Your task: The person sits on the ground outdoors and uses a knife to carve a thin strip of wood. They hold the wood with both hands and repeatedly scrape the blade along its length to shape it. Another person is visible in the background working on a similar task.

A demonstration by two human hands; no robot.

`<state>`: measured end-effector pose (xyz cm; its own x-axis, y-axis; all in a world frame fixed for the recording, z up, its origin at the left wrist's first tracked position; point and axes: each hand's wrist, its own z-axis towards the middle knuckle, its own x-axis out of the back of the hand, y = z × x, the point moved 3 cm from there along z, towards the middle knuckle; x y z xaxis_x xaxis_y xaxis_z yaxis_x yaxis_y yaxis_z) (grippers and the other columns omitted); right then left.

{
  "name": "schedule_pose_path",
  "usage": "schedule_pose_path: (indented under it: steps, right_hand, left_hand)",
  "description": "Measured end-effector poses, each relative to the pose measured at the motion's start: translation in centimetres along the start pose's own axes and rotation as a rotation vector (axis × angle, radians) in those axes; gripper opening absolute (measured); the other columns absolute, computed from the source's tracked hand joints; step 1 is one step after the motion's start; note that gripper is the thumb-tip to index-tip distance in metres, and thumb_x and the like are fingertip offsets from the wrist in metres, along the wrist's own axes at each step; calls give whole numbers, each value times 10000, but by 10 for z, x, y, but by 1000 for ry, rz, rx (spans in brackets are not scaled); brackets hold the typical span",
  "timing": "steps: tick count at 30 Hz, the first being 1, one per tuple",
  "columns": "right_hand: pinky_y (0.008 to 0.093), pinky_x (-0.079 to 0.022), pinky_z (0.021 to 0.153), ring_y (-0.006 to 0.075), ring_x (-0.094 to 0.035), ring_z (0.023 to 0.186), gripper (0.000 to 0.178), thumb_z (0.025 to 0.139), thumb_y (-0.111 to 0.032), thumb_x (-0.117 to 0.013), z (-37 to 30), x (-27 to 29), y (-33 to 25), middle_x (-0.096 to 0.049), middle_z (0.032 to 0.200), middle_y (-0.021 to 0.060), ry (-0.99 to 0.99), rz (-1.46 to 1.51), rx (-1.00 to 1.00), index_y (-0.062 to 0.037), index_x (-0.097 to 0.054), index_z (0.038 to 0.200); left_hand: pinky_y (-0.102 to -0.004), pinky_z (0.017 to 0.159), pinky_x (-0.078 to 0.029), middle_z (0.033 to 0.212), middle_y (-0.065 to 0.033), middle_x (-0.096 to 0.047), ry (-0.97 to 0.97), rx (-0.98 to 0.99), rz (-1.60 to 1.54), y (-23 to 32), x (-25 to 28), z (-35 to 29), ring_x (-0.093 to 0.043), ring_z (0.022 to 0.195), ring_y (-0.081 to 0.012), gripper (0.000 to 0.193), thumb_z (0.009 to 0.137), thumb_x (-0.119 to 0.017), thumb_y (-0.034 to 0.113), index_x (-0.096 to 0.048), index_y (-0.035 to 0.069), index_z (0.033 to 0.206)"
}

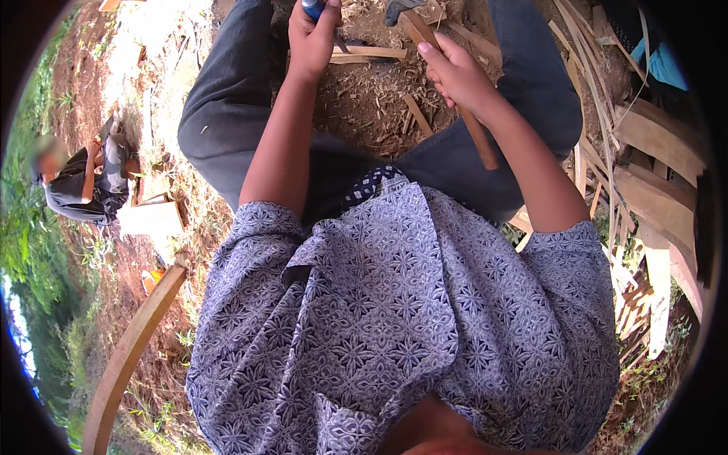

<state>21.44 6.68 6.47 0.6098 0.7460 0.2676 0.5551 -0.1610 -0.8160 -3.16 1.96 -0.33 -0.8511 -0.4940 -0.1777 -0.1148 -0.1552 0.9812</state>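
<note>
My left hand is closed around a tool with a blue handle; a narrow dark tip shows below the fingers, and its exact kind is unclear. In my right hand is a hammer, gripped partway along its wooden handle. The dark metal head points up and left, at the top edge of the picture. Beside my left hand, light wood strips lie on the ground between my legs, next to a dark object I cannot make out.
Wood shavings and a short offcut litter the soil between my knees. Thin strips and curved boards are piled at the right, near a blue cloth. A long beam stands at the lower left. Another person sits farther left by a pale block.
</note>
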Motion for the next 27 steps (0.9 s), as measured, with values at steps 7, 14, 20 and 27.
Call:
schedule_pose_path:
  steps: [7,14,20,27]
  right_hand:
    - [250,-439,438,54,-462,515,527,1080,-441,-498,23,-37,26,-479,735,-42,-117,-93,-43,-149,-471,1518]
    - [347,-513,471,155,-589,493,516,1057,-452,-499,56,-64,46,-552,670,19,-91,-74,-34,-127,-535,1455]
    - [333,-496,457,138,-555,475,519,1077,-448,-481,63,-83,41,-528,663,10,-95,-195,-44,-146,-491,1498]
    - [409,-494,622,256,-609,689,496,1068,-417,-474,83,-93,67,-617,872,123,-51,-275,44,-115,-509,1460]
  left_hand:
    - [-243,650,-422,840,51,-553,60,-31,96,27,22,-1,-499,728,-57,68,1022,-623,144,-602,80,1023]
    - [-252,648,-418,820,55,-546,76,5,147,18,21,0,-493,730,-54,79,1007,-647,154,-605,89,989]
    - [-253,642,-414,783,53,-532,82,52,153,17,39,-2,-493,720,-58,106,1003,-655,151,-588,107,934]
    - [-242,633,-417,813,51,-537,150,42,100,17,33,0,-493,717,-56,81,1008,-656,129,-580,103,1000]
